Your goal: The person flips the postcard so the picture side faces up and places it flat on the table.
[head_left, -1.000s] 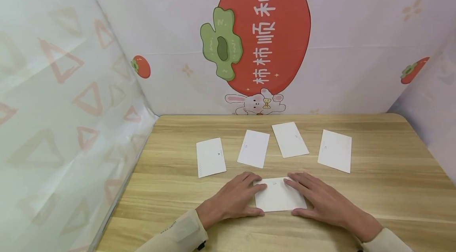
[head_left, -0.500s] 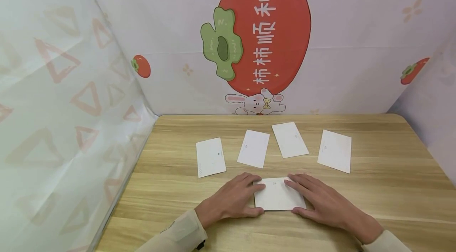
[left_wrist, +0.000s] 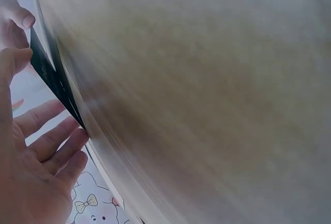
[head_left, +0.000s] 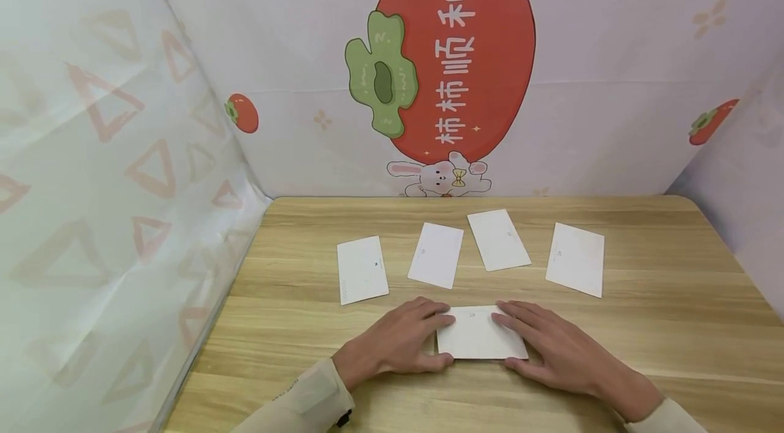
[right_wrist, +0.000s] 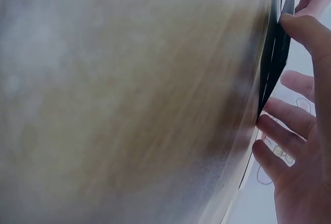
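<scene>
A white postcard (head_left: pixel 480 338) with a small printed mark near its far edge lies crosswise between both hands. My left hand (head_left: pixel 401 339) holds its left end, thumb at the near edge and fingers toward the far edge. At the right end, my right hand (head_left: pixel 551 346) grips it the same way. The near edge stands slightly off the table, with a thin shadow beneath. From the left wrist, the dark underside of the postcard (left_wrist: pixel 49 74) shows between thumb and fingers. The right wrist view also shows this dark postcard side (right_wrist: pixel 279 53), tilted above the wood.
Several other white postcards lie apart in a row farther back: one at the left (head_left: pixel 363 271), two in the middle (head_left: pixel 436 256) (head_left: pixel 499 240), one at the right (head_left: pixel 576 260). The wooden table (head_left: pixel 661 324) meets a printed cloth wall (head_left: pixel 306 154) at its far edge.
The postcard's near edge has risen a little off the table, and the thumbs have moved up slightly with it. The other postcards have stayed put.
</scene>
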`<action>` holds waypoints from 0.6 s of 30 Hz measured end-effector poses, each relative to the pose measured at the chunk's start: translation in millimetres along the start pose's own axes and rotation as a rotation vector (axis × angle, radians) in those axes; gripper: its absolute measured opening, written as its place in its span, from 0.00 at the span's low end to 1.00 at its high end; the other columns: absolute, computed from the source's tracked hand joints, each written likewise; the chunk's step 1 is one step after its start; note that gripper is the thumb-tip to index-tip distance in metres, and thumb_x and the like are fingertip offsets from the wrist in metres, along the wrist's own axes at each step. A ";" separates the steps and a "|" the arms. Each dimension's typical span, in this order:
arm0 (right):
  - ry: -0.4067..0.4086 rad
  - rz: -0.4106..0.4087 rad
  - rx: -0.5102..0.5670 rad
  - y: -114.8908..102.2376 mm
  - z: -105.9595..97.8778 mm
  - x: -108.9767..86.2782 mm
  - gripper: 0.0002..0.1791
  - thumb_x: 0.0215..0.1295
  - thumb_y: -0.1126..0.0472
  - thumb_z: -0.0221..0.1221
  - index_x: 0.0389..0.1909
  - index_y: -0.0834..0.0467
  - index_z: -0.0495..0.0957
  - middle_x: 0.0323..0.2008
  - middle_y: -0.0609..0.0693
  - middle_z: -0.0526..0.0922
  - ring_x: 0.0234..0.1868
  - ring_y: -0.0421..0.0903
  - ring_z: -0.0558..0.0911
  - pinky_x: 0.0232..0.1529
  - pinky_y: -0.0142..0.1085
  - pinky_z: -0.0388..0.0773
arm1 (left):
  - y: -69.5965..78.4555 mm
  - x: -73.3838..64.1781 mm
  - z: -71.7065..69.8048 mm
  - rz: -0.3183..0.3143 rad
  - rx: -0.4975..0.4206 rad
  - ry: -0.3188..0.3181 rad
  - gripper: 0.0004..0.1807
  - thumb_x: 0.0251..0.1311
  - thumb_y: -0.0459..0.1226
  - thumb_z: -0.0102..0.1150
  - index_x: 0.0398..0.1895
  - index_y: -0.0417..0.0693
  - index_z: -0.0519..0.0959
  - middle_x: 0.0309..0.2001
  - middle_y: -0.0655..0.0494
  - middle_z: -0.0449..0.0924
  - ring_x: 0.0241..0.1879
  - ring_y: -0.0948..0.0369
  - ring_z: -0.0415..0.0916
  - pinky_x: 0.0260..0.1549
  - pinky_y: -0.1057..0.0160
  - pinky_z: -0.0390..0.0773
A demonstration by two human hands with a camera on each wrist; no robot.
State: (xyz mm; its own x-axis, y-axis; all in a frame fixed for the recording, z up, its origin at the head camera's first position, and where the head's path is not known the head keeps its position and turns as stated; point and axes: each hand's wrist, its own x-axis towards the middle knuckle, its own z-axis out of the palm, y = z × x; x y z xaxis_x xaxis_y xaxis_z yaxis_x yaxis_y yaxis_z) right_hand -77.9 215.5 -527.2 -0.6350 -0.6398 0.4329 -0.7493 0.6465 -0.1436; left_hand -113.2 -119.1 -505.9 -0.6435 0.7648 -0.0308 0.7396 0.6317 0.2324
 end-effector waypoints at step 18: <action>0.020 0.031 0.004 -2.7 -7.3 -1.0 0.28 0.66 0.39 0.74 0.62 0.49 0.87 0.65 0.44 0.87 0.62 0.46 0.86 0.70 0.28 0.65 | -3.7 -4.3 -10.8 0.051 -0.077 -0.022 0.30 0.78 0.63 0.54 0.72 0.59 0.81 0.73 0.64 0.79 0.74 0.63 0.74 0.74 0.60 0.74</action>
State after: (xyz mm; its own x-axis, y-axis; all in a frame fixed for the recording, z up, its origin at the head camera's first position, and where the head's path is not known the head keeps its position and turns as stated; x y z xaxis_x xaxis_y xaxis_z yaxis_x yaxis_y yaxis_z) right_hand -73.8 217.4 -520.7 -0.6541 -0.6112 0.4457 -0.7301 0.6642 -0.1607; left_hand -115.2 -126.1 -496.1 -0.6005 0.7987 -0.0387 0.7532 0.5813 0.3080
